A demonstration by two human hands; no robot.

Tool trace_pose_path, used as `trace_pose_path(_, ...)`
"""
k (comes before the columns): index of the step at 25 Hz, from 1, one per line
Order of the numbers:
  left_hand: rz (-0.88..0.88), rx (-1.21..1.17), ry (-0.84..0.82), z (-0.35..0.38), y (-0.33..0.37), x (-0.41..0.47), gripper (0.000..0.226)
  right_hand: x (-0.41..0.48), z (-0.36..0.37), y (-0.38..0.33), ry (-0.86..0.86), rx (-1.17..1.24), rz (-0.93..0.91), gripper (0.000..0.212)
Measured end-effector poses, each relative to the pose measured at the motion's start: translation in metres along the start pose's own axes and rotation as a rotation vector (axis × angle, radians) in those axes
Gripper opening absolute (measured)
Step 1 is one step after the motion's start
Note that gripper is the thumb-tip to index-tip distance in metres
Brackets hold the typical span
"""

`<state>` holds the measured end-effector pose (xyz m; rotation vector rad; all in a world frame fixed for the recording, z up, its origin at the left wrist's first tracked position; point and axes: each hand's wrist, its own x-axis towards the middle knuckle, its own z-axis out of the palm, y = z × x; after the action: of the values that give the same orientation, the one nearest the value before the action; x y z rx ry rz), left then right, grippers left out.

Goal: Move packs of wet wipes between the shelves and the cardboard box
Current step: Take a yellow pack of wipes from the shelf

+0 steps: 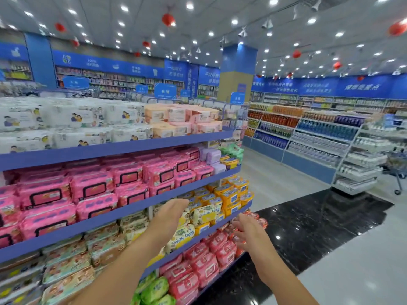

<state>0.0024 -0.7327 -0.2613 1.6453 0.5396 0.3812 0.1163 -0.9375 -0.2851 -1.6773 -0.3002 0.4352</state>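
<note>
A blue shelf unit (pixel 123 145) runs along my left, packed with wet wipe packs. White packs (pixel 72 119) and peach packs (pixel 176 119) fill the top tier, bright pink packs (pixel 92 188) the second. Yellow baby wipe packs (pixel 206 213) lie on the third tier, red packs (pixel 204 258) and green packs (pixel 154 289) below. My left hand (pixel 170 213) reaches toward the yellow packs with fingers apart, holding nothing. My right hand (pixel 248 232) hovers open by the shelf's end, just over the red packs. No cardboard box is in view.
A dark glossy floor strip (pixel 308 227) lies to the right of the shelves, pale tiles beyond. Across the aisle stand racks of bottled drinks (pixel 319 137). A trolley wheel (pixel 397 191) shows at the far right. A blue pillar (pixel 237 73) rises behind.
</note>
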Motion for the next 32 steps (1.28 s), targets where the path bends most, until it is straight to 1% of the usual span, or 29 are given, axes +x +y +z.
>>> trace_pose_path(2, 0.049, 0.041, -0.006, 0.023, 0.009, 0.028, 0.026, 0.031, -0.022, -0.002, 0.002, 0.03, 0.0, 0.029)
trace_pose_path(5, 0.079, 0.06, 0.019, 0.051, 0.009, 0.082, 0.028, 0.09, -0.048, 0.007, -0.01, 0.011, -0.022, 0.03)
trace_pose_path(8, 0.028, 0.078, 0.029, 0.075, -0.019, 0.132, 0.032, 0.145, -0.065, 0.026, -0.013, 0.009, 0.008, 0.017)
trace_pose_path(9, 0.0, 0.071, 0.028, 0.085, -0.03, 0.149, 0.032, 0.167, -0.07, 0.032, -0.036, -0.001, 0.024, 0.017)
trace_pose_path(13, -0.099, 0.086, 0.028, 0.126, -0.058, 0.203, 0.035, 0.241, -0.092, 0.047, -0.09, -0.065, 0.068, 0.025)
trace_pose_path(16, -0.188, 0.121, 0.05, 0.154, -0.074, 0.241, 0.027, 0.295, -0.108, 0.066, -0.141, -0.13, 0.115, 0.031)
trace_pose_path(18, -0.228, 0.165, 0.047, 0.168, -0.087, 0.262, 0.031, 0.335, -0.114, 0.087, -0.218, -0.214, 0.14, 0.056)
trace_pose_path(19, -0.245, 0.17, 0.074, 0.177, -0.094, 0.277, 0.036, 0.361, -0.115, 0.099, -0.261, -0.261, 0.152, 0.065)
trace_pose_path(20, -0.278, 0.167, 0.11, 0.182, -0.104, 0.293, 0.039, 0.386, -0.113, 0.109, -0.303, -0.305, 0.164, 0.064)
trace_pose_path(22, -0.345, 0.14, 0.197, 0.192, -0.124, 0.324, 0.038, 0.442, -0.104, 0.123, -0.405, -0.398, 0.179, 0.054)
trace_pose_path(23, -0.39, 0.116, 0.247, 0.194, -0.136, 0.34, 0.039, 0.473, -0.098, 0.131, -0.45, -0.463, 0.169, 0.053)
trace_pose_path(25, -0.459, 0.06, 0.377, 0.197, -0.171, 0.377, 0.044, 0.541, -0.077, 0.159, -0.573, -0.644, 0.106, 0.054)
trace_pose_path(27, -0.522, 0.017, 0.476, 0.196, -0.21, 0.411, 0.039, 0.607, -0.05, 0.197, -0.676, -0.783, -0.02, 0.058)
trace_pose_path(28, -0.564, -0.002, 0.491, 0.195, -0.23, 0.426, 0.036, 0.639, -0.036, 0.214, -0.728, -0.868, -0.068, 0.062)
trace_pose_path(29, -0.607, -0.032, 0.507, 0.194, -0.253, 0.439, 0.035, 0.672, -0.016, 0.237, -0.781, -0.989, -0.144, 0.068)
trace_pose_path(31, -0.642, -0.117, 0.521, 0.193, -0.29, 0.451, 0.032, 0.727, 0.02, 0.278, -0.801, -1.244, -0.387, 0.082)
trace_pose_path(32, -0.665, -0.146, 0.545, 0.191, -0.306, 0.449, 0.034, 0.754, 0.037, 0.3, -0.805, -1.401, -0.462, 0.092)
